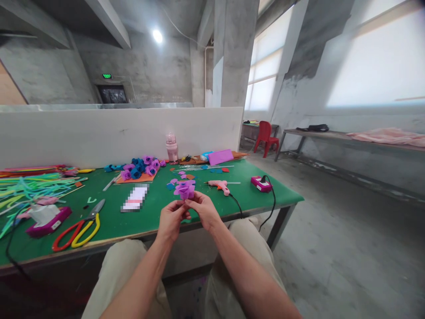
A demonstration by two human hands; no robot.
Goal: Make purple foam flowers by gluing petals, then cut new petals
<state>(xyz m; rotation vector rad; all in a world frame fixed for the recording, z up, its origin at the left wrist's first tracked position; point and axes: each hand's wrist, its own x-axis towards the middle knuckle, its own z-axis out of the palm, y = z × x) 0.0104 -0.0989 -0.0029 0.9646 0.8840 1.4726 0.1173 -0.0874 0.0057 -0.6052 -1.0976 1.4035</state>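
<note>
A purple paper flower (184, 189) is held up between both hands, just above the front edge of the green table (239, 204). My left hand (173, 215) pinches it from below on the left, fingers closed. From the right, my right hand (202, 208) closes thumb and fingers at its base. The underside of the flower is hidden by my fingers. Beyond it lie loose purple, blue and brown petals (171, 184). Right of the flower, a pink glue gun (221, 186) rests on its side with its cord running off the front edge.
Scissors (79, 228) with red and yellow handles lie left, near a tissue pack (49, 219). Finished purple and blue flowers (141, 168) are heaped behind a blurred phone-like rectangle (134, 198). A pink bottle (171, 148) stands by the white partition (83, 137). A power strip (261, 184) sits right.
</note>
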